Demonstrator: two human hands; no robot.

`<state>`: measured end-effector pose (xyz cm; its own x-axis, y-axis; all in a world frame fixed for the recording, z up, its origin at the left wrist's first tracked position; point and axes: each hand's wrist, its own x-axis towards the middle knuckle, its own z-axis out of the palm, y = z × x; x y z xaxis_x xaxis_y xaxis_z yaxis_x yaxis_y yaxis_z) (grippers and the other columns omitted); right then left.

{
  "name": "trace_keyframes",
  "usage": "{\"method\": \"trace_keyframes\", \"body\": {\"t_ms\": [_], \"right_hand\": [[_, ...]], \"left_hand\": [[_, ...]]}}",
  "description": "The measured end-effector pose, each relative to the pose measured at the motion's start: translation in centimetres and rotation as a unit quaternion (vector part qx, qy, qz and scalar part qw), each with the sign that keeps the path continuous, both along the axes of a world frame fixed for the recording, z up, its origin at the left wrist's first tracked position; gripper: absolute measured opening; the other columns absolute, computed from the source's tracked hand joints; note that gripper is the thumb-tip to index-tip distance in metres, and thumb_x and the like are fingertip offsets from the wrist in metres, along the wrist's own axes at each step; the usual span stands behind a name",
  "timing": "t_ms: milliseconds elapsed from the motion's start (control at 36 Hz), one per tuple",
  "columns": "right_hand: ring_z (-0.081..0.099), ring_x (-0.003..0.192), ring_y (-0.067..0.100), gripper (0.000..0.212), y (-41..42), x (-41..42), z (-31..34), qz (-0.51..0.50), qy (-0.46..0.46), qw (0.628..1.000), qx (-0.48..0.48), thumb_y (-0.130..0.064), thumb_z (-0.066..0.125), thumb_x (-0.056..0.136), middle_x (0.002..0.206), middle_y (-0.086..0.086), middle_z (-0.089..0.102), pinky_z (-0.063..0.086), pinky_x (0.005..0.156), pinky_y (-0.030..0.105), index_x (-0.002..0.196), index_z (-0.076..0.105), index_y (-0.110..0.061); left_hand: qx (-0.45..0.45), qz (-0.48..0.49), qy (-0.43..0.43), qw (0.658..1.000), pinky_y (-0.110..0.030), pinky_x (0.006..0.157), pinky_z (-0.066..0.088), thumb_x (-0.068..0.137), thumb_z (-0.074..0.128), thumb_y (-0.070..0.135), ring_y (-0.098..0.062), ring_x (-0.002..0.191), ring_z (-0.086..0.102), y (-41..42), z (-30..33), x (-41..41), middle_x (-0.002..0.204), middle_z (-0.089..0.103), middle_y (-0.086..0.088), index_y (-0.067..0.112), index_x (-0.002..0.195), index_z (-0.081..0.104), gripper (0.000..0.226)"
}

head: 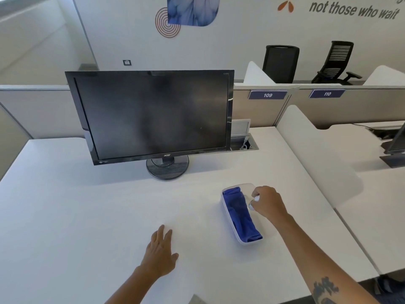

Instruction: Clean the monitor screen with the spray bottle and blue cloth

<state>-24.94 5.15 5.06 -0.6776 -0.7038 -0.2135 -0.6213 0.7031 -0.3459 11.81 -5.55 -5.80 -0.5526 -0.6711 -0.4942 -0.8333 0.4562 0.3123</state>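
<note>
Head view: right hand (pixel 266 201) in the tray (pixel 225 212), left hand (pixel 161 252) flat on the desk (pixel 87 216).

Landmark is the white tray, sitting on the white desk; the blue cloth (pixel 241 213) lies folded along the tray's left side, running its full length; the right hand reaches into the tray's far right part, fingers curled around a small clear spray bottle (pixel 252 201), of which only white bits show between the fingers; the left hand rests palm down on the desk, left of the tray and nearer the person, fingers spread and holding nothing; the monitor (pixel 151 115) stands beyond the tray and to its left, well apart, its dark screen facing the person, its round base (pixel 167 168) on the desk.
</note>
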Motion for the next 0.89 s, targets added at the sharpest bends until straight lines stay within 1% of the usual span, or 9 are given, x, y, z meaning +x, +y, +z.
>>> {"method": "trace_keyframes", "body": {"t_ms": [56,194,361,639,694,750,806,889], "right_hand": [[0.071,0.105,0.028,0.031,0.0,-0.3,-0.4,0.000,0.002,1.000,0.014,-0.013,0.082,0.085,0.120,0.005,0.074,0.060,0.091,0.034,0.116,0.077,-0.012],[0.071,0.108,0.027,0.032,0.0,-0.5,-1.0,0.001,0.002,1.000,0.032,-0.012,0.079,0.089,0.124,0.005,0.073,0.060,0.094,0.035,0.121,0.076,-0.012],[0.071,0.108,0.029,0.032,-0.2,-0.2,-1.5,0.003,0.008,0.999,0.050,-0.009,0.073,0.092,0.124,0.008,0.074,0.061,0.093,0.035,0.124,0.075,-0.011],[0.071,0.107,0.027,0.032,-0.4,0.4,-1.2,0.017,0.028,0.996,0.081,-0.013,0.073,0.095,0.125,0.006,0.074,0.061,0.093,0.034,0.127,0.073,-0.013],[0.071,0.108,0.025,0.033,-0.4,0.3,-1.0,0.018,0.031,0.996,0.087,-0.018,0.075,0.095,0.127,0.004,0.072,0.061,0.093,0.034,0.128,0.072,-0.016],[0.071,0.109,0.022,0.035,-0.3,0.3,-0.6,0.025,0.052,0.994,0.088,-0.030,0.077,0.096,0.129,-0.001,0.070,0.059,0.092,0.032,0.129,0.070,-0.020],[0.071,0.108,0.020,0.039,-0.4,0.3,-0.1,0.024,0.075,0.994,0.075,-0.041,0.077,0.097,0.132,-0.005,0.067,0.054,0.086,0.029,0.131,0.068,-0.023],[0.073,0.101,0.022,0.047,-1.1,0.7,0.9,0.022,0.123,0.990,0.058,-0.049,0.072,0.099,0.135,-0.003,0.060,0.049,0.075,0.028,0.136,0.063,-0.022]], "left_hand": [[0.000,0.000,0.000,1.000,-0.044,0.136,0.023,0.108,0.058,0.047,-0.032,0.170,0.000,0.0,0.0,0.0,0.183,-0.011,-0.011,0.014,0.174,0.008,0.089],[-0.003,-0.004,0.003,1.000,-0.044,0.136,0.024,0.108,0.057,0.047,-0.032,0.171,0.000,-0.1,-0.1,0.3,0.183,-0.012,-0.010,0.015,0.174,0.007,0.089],[-0.008,-0.007,0.009,1.000,-0.044,0.136,0.022,0.109,0.057,0.047,-0.031,0.171,-0.001,0.0,-0.2,0.6,0.183,-0.013,-0.009,0.017,0.174,0.005,0.089],[-0.005,-0.008,0.013,1.000,-0.045,0.136,0.022,0.109,0.057,0.047,-0.031,0.171,-0.003,0.0,-0.3,0.8,0.183,-0.014,-0.008,0.017,0.174,0.004,0.089],[-0.006,-0.012,0.014,1.000,-0.045,0.136,0.022,0.109,0.057,0.047,-0.031,0.171,-0.002,-0.1,-0.3,0.7,0.183,-0.013,-0.008,0.017,0.174,0.004,0.090],[-0.004,-0.009,0.020,1.000,-0.044,0.136,0.022,0.108,0.057,0.048,-0.030,0.171,-0.001,0.0,-0.3,0.8,0.183,-0.012,-0.008,0.017,0.174,0.006,0.089],[-0.002,0.001,0.027,1.000,-0.043,0.135,0.024,0.108,0.058,0.047,-0.030,0.170,0.000,0.0,-0.3,0.8,0.183,-0.009,-0.007,0.017,0.174,0.008,0.088],[-0.008,0.016,0.045,0.999,-0.043,0.135,0.026,0.108,0.058,0.046,-0.030,0.170,0.004,0.1,0.3,0.7,0.183,-0.002,-0.006,0.018,0.173,0.011,0.086]]}}
